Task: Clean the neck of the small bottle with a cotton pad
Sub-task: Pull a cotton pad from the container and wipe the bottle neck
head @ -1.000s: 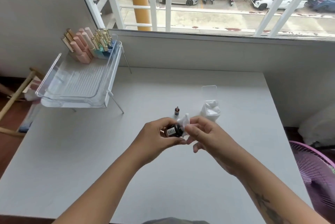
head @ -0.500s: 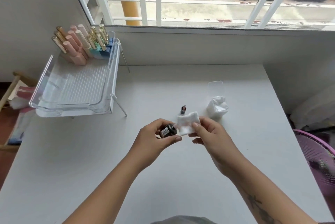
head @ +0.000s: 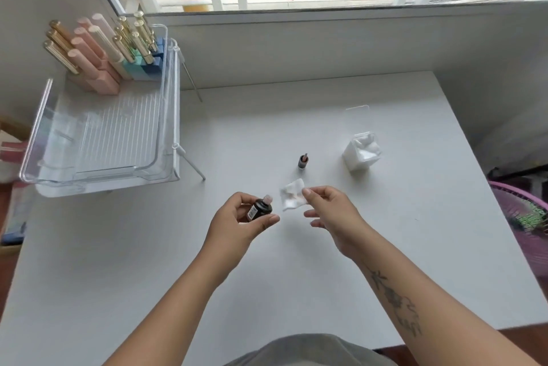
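My left hand [head: 237,223] grips a small dark bottle [head: 261,208] with a white label, tilted so its pale open neck points up and right. A white cotton pad [head: 292,198] with a faint pinkish smear is pinched at its right edge by the thumb and forefinger of my right hand [head: 332,214]. The pad hangs a short gap to the right of the bottle's neck, not touching it. The bottle's cap with its brush [head: 303,161] stands upright on the white table [head: 385,247] behind the pad.
An open clear box of cotton pads [head: 361,152] stands at the right rear. A clear plastic tray on thin legs [head: 100,140] holds several pink and gold cosmetic tubes [head: 98,54] at the left. A pink fan [head: 527,217] sits beyond the table's right edge.
The pad was pressed around the bottle's neck a second ago. My right hand has drawn it off to the right, and a gap now separates pad and bottle. The camera tilted downward.
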`<action>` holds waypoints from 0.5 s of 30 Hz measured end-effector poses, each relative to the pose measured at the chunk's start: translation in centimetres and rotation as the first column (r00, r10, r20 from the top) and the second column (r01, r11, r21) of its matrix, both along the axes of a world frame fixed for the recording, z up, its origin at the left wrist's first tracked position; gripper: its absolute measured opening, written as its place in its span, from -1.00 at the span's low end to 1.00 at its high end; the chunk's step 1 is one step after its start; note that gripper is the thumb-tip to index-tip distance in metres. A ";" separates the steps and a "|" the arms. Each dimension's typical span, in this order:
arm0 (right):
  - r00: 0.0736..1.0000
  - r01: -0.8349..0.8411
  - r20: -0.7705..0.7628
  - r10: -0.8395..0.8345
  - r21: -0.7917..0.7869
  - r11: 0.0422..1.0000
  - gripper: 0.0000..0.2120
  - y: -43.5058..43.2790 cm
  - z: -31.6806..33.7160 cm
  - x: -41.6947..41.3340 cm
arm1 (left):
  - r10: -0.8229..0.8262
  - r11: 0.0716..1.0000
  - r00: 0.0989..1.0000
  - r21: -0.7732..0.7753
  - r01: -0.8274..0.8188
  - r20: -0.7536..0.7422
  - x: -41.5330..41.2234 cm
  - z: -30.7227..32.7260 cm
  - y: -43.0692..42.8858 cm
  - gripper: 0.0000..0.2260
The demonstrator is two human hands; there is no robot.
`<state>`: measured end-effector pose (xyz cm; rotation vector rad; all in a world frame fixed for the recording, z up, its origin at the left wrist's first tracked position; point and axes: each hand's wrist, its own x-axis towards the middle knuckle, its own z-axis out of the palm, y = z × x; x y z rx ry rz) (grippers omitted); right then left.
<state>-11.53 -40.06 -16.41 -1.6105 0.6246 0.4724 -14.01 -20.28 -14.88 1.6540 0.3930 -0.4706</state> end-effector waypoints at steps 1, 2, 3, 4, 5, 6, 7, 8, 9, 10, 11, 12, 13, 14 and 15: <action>1.000 -0.010 -0.021 0.009 -0.057 0.998 -0.75 -0.1 -0.6 0.2 | 0.004 1.000 1.000 -0.001 -0.004 -0.007 0.1 -0.1 0.2 -0.74; 0.999 -0.005 -0.032 0.001 -0.123 0.992 -0.74 -0.4 -1.3 0.5 | 0.009 1.000 1.000 0.000 -0.009 -0.014 0.2 -0.2 0.4 -0.74; 0.999 0.009 -0.030 -0.015 -0.189 0.982 -0.74 -0.7 -1.8 0.7 | 0.013 1.000 1.000 0.003 -0.013 -0.021 0.3 -0.3 0.6 -0.75; 1.000 0.019 -0.017 -0.024 -0.247 0.969 -0.74 -1.0 -2.3 1.1 | 0.019 1.000 0.999 0.008 -0.019 -0.026 0.4 -0.4 0.8 -0.75; 1.000 0.018 0.003 -0.018 -0.293 0.956 -0.74 -1.4 -2.7 1.5 | 0.027 1.000 0.999 0.011 -0.027 -0.029 0.5 -0.5 1.0 -0.76; 1.000 0.006 0.025 0.002 -0.325 0.946 -0.74 -1.6 -3.0 1.9 | 0.034 0.999 0.999 0.014 -0.034 -0.030 0.7 -0.6 1.3 -0.76; 0.998 -0.013 0.048 0.032 -0.346 0.938 -0.74 -1.8 -3.3 2.4 | 0.040 0.999 0.999 0.017 -0.040 -0.030 0.8 -0.6 1.5 -0.76; 0.995 -0.037 0.069 0.066 -0.363 0.931 -0.72 -1.9 -3.5 3.0 | 0.046 0.999 0.998 0.019 -0.045 -0.030 0.9 -0.6 1.7 -0.76; 0.991 -0.061 0.085 0.101 -0.382 0.922 -0.69 -1.9 -3.6 3.6 | 0.051 0.999 0.998 0.021 -0.050 -0.032 1.0 -0.7 1.9 -0.76; 0.986 -0.084 0.096 0.133 -0.400 0.913 -0.66 -1.8 -3.8 4.2 | 0.055 0.998 0.998 0.025 -0.054 -0.034 1.1 -0.7 2.1 -0.76; 0.981 -0.103 0.106 0.160 -0.416 0.903 -0.64 -1.6 -3.9 4.8 | 0.059 0.998 0.998 0.028 -0.058 -0.036 1.1 -0.7 2.3 -0.76; 0.977 -0.115 0.115 0.181 -0.430 0.895 -0.62 -1.4 -4.1 5.4 | 0.064 0.998 0.997 0.032 -0.063 -0.038 1.0 -0.8 2.5 -0.76; 0.973 -0.120 0.125 0.194 -0.442 0.889 -0.61 -1.1 -4.4 5.9 | 0.069 0.997 0.997 0.035 -0.068 -0.040 0.9 -0.8 2.6 -0.76; 0.970 -0.117 0.137 0.199 -0.452 0.884 -0.63 -0.8 -4.6 6.2 | 0.073 0.997 0.997 0.040 -0.072 -0.040 0.8 -0.8 2.6 -0.76; 0.969 -0.110 0.149 0.199 -0.464 0.879 -0.67 -0.5 -4.9 6.5 | 0.076 0.996 0.996 0.043 -0.074 -0.040 0.6 -0.8 2.7 -0.76</action>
